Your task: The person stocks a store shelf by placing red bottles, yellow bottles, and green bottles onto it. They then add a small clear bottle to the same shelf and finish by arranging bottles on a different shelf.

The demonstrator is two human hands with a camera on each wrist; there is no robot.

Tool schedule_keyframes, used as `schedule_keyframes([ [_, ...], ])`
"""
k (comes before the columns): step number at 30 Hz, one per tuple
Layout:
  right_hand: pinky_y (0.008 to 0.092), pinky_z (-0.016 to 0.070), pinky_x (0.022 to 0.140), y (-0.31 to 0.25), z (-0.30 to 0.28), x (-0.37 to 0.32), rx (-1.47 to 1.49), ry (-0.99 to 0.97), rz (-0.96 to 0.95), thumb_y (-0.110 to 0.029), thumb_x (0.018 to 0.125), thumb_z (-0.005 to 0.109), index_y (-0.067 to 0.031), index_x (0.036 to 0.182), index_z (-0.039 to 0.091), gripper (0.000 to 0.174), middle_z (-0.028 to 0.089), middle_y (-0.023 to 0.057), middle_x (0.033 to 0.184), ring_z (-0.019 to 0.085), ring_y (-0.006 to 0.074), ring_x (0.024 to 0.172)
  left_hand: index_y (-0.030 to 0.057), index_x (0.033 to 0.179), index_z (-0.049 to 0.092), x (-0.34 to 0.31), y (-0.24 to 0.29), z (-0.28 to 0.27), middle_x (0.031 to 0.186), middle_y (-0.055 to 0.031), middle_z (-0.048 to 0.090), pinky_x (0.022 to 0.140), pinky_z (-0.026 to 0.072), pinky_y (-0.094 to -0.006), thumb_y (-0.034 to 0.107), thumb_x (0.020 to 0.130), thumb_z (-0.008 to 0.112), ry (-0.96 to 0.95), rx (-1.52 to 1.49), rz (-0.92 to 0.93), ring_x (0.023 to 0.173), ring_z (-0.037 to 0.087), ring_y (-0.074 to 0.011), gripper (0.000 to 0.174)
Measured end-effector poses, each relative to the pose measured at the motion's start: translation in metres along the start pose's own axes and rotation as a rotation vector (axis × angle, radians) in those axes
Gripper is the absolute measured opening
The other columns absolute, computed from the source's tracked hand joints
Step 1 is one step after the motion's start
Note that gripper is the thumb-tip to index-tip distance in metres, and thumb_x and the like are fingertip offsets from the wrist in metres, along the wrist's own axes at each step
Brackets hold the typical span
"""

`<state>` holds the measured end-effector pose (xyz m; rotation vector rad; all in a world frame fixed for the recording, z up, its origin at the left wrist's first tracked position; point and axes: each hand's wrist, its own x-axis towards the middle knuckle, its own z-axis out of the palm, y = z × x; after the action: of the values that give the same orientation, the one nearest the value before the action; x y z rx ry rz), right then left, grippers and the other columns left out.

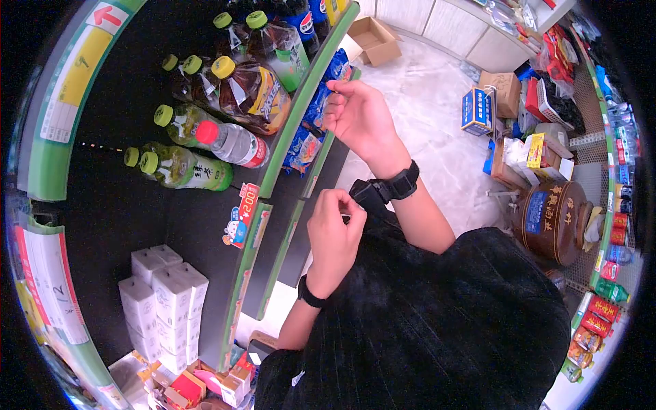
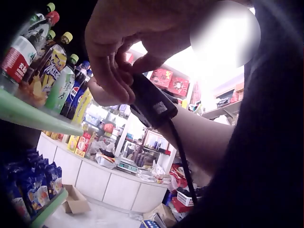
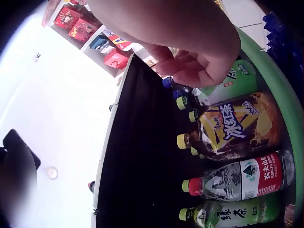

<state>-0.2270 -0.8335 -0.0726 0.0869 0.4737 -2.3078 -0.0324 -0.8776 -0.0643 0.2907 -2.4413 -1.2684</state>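
My left hand (image 1: 333, 229) is bent over my right wrist, its thumb and fingers pinching the small black wrist camera (image 2: 153, 102) strapped there. A cable runs down from that camera in the left wrist view. The black strap (image 1: 402, 182) circles the right wrist. My right hand (image 1: 363, 119) is raised beside the shelf edge, palm turned up and fingers loosely curled with nothing in them. In the right wrist view its fingers (image 3: 192, 69) overlap the drink bottles. Nearest are an iced tea bottle (image 3: 237, 126) and a red-capped water bottle (image 3: 244, 176).
A green-edged shelf (image 1: 273, 157) runs along the left, with green tea bottles (image 1: 195, 171) and white tissue packs (image 1: 171, 301). Blue snack bags (image 1: 304, 147) sit on a lower level. An open carton (image 1: 374, 41) and a brown drum (image 1: 550, 222) stand on the floor.
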Motion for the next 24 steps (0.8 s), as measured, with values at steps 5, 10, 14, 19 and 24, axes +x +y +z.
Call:
schedule_keyframes([
  [5,0.0281,0.0443,0.066,0.001,-0.003,0.007,0.088,-0.043,0.061,-0.011,0.092,0.057,-0.0023,0.099,0.06,0.011,0.055,-0.0004,0.071,0.052,0.0126,0.065,0.0004,0.092,0.052,0.004,-0.011,-0.003,0.083,-0.0135,0.058,0.066,0.0494,-0.0394,0.003,0.085,0.065,0.006,0.021,-0.07,0.073,0.062,-0.0288,0.014],
  [10,0.0275,0.044,0.065,-0.004,-0.008,0.015,0.174,-0.086,0.098,-0.009,0.093,0.057,-0.0023,0.097,0.06,0.009,0.056,-0.0004,0.071,0.052,0.0117,0.065,0.0015,0.09,0.053,0.007,-0.033,-0.015,0.079,-0.0139,0.059,0.069,0.0471,-0.0404,0.007,0.091,0.058,0.061,-0.11,-0.213,0.074,0.062,-0.0305,0.008],
  [14,0.0273,0.0435,0.065,-0.004,-0.004,0.02,0.182,-0.088,0.114,-0.009,0.093,0.057,-0.0026,0.096,0.06,0.009,0.056,-0.0011,0.071,0.052,0.0111,0.065,0.0001,0.086,0.052,0.009,-0.034,-0.026,0.077,-0.0145,0.06,0.066,0.0467,-0.0399,0.011,0.099,0.049,0.008,-0.19,-0.248,0.07,0.062,-0.0299,0.018],
  [19,0.0276,0.0434,0.065,0.0,0.001,0.028,0.178,-0.084,0.129,-0.01,0.093,0.056,-0.003,0.096,0.06,0.009,0.056,-0.0016,0.07,0.052,0.011,0.064,-0.0018,0.089,0.056,0.018,-0.035,-0.039,0.077,-0.0131,0.062,0.065,0.049,-0.0365,0.011,0.099,0.057,-0.196,-0.116,-0.201,0.071,0.065,-0.0261,0.017],
  [24,0.0279,0.0436,0.066,0.005,0.004,0.039,0.204,-0.088,0.148,-0.01,0.093,0.055,-0.0031,0.097,0.06,0.009,0.055,-0.0015,0.07,0.052,0.0109,0.064,-0.001,0.102,0.063,0.027,-0.03,-0.037,0.084,-0.0099,0.069,0.071,0.054,-0.0287,0.004,0.092,0.069,-0.054,-0.381,-0.185,0.076,0.069,-0.0173,0.013],
])
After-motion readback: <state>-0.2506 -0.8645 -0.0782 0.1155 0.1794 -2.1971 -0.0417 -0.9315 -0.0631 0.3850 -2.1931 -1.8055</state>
